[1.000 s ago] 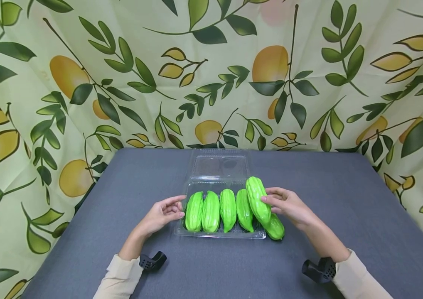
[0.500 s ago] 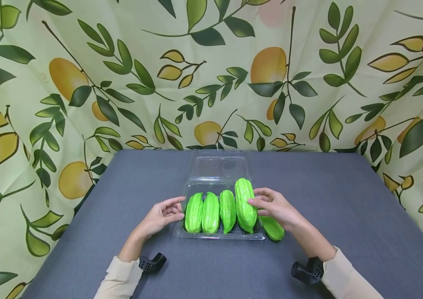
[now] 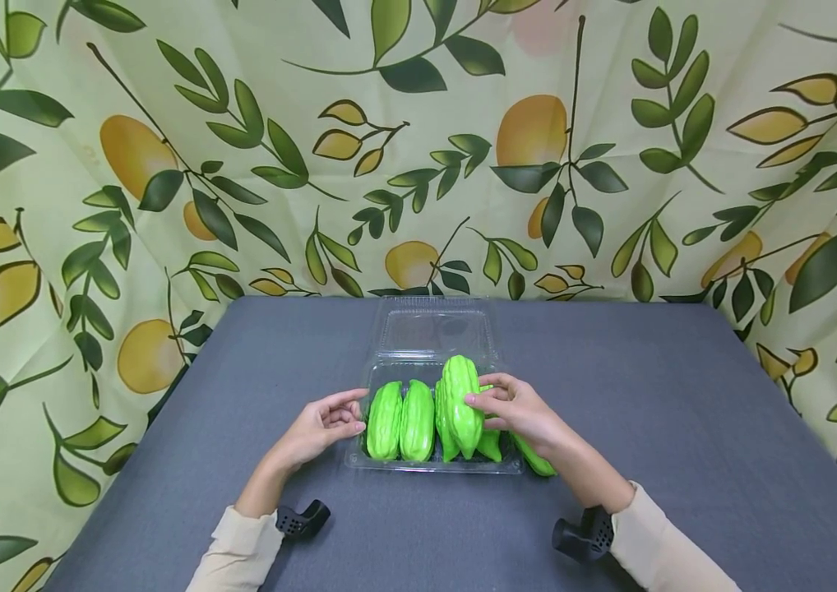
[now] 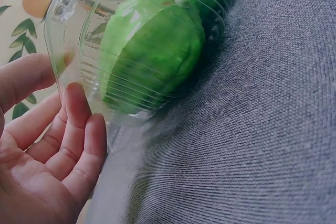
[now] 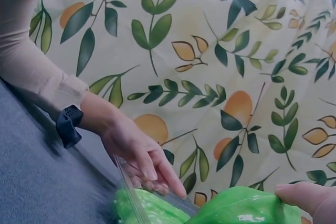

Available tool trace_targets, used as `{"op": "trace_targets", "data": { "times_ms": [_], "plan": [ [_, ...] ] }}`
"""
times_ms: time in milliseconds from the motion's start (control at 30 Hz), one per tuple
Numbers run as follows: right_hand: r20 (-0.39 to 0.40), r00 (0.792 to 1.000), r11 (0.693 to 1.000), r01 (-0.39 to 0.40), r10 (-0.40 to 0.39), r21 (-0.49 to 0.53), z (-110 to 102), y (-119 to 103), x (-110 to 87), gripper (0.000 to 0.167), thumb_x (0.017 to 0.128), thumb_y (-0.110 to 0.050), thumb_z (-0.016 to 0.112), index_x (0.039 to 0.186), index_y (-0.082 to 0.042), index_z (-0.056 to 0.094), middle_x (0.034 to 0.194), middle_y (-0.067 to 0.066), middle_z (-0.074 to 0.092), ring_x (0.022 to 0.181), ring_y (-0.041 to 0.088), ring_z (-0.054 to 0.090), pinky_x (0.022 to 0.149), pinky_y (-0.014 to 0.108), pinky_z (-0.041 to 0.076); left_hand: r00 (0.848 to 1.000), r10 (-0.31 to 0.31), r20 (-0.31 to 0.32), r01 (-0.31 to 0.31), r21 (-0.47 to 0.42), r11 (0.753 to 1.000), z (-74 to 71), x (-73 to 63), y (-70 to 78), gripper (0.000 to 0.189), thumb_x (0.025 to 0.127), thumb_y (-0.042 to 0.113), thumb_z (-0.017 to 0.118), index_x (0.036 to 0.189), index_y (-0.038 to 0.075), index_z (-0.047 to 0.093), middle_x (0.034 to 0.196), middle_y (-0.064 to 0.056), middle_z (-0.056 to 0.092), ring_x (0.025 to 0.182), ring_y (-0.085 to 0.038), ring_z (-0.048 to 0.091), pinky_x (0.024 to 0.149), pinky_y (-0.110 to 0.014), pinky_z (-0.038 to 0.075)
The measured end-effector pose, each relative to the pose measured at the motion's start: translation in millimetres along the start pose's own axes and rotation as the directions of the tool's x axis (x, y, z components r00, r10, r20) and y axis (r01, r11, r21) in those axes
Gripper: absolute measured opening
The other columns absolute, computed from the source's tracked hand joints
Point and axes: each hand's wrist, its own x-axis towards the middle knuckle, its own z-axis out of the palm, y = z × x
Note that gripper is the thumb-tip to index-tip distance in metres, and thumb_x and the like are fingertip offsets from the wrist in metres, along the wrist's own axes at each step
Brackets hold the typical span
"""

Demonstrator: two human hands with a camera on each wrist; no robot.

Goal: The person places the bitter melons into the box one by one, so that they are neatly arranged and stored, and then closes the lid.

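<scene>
A clear plastic clamshell box point(image 3: 426, 466) lies open, with light green, ridged bitter melons point(image 3: 384, 419) side by side in it. My left hand point(image 3: 322, 425) holds the box's left edge. In the left wrist view its fingers point(image 4: 79, 103) lie at the clear rim, with one fingertip seen through the plastic. My right hand point(image 3: 522, 411) pinches another bitter melon point(image 3: 461, 407) between thumb and fingers, above the third one in the row. That lower melon is partly covered. In the right wrist view the held melon point(image 5: 247, 208) shows beside the right thumb point(image 5: 307, 198).
One more bitter melon point(image 3: 537, 459) lies on the grey tabletop point(image 3: 648, 395) just right of the box, partly behind the right hand. The clear lid point(image 3: 433, 329) lies back behind the box. A leaf-and-fruit patterned cloth point(image 3: 418, 164) hangs behind the table.
My right hand has carried its bitter melon left, from above the box's right end, past the fourth melon to the third. The left hand has stayed at the box's left edge.
</scene>
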Motion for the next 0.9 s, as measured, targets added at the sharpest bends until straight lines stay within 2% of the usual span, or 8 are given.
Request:
{"op": "trace_targets", "data": {
  "times_ms": [300, 567, 667, 767, 900],
  "plan": [
    [0.005, 1.000, 1.000, -0.007, 0.007, 0.011, 13, 0, 5.3, 0.059, 0.090, -0.026, 0.066, 0.136, 0.002, 0.041, 0.122, 0.020, 0.060, 0.100, 0.015, 0.063, 0.087, 0.036, 0.056, 1.000, 0.031, -0.004, -0.031, 0.001, 1.000, -1.1, 0.9, -1.3, 0.057, 0.088, 0.002, 0.065, 0.137, -0.015, 0.041, 0.098, 0.000, 0.053, 0.083, 0.003, 0.056, 0.073, -0.012, 0.050],
    [-0.006, 1.000, 0.999, 0.009, -0.008, 0.046, 22, 4, 9.5, 0.055, 0.089, -0.024, 0.067, 0.132, 0.002, 0.044, 0.109, 0.011, 0.064, 0.092, 0.011, 0.063, 0.084, 0.035, 0.057, 0.997, 0.082, 0.010, -0.081, -0.009, 0.997, -1.0, -0.5, -5.8, 0.058, 0.089, 0.008, 0.066, 0.136, -0.015, 0.041, 0.096, 0.008, 0.055, 0.084, 0.006, 0.057, 0.073, -0.011, 0.050],
    [-0.003, 1.000, 0.998, 0.023, -0.023, 0.051, 26, 5, 11.2, 0.056, 0.090, -0.023, 0.067, 0.132, 0.003, 0.042, 0.112, 0.014, 0.063, 0.092, 0.012, 0.064, 0.083, 0.035, 0.058, 0.997, 0.072, 0.009, -0.072, -0.008, 0.997, -1.0, -0.6, -4.9, 0.058, 0.089, 0.007, 0.066, 0.136, -0.015, 0.041, 0.097, 0.005, 0.055, 0.084, 0.004, 0.057, 0.074, -0.012, 0.050],
    [-0.011, 1.000, 0.999, 0.029, -0.029, 0.045, 31, 5, 12.4, 0.055, 0.090, -0.023, 0.067, 0.132, 0.003, 0.042, 0.112, 0.016, 0.062, 0.094, 0.014, 0.065, 0.084, 0.036, 0.058, 0.999, 0.033, 0.004, -0.033, -0.007, 0.999, -0.7, 0.3, -2.5, 0.058, 0.089, 0.004, 0.065, 0.138, -0.014, 0.040, 0.098, 0.001, 0.054, 0.084, 0.004, 0.056, 0.074, -0.012, 0.050],
    [-0.014, 0.999, 0.998, 0.043, -0.043, 0.037, 38, 4, 14.0, 0.055, 0.089, -0.022, 0.067, 0.131, 0.005, 0.043, 0.106, 0.014, 0.064, 0.092, 0.015, 0.067, 0.085, 0.039, 0.058, 1.000, 0.022, -0.003, -0.022, -0.013, 1.000, -1.1, 1.3, -2.1, 0.057, 0.088, 0.000, 0.064, 0.137, -0.015, 0.040, 0.098, -0.001, 0.054, 0.084, 0.003, 0.056, 0.074, -0.012, 0.050]
  ]
}}
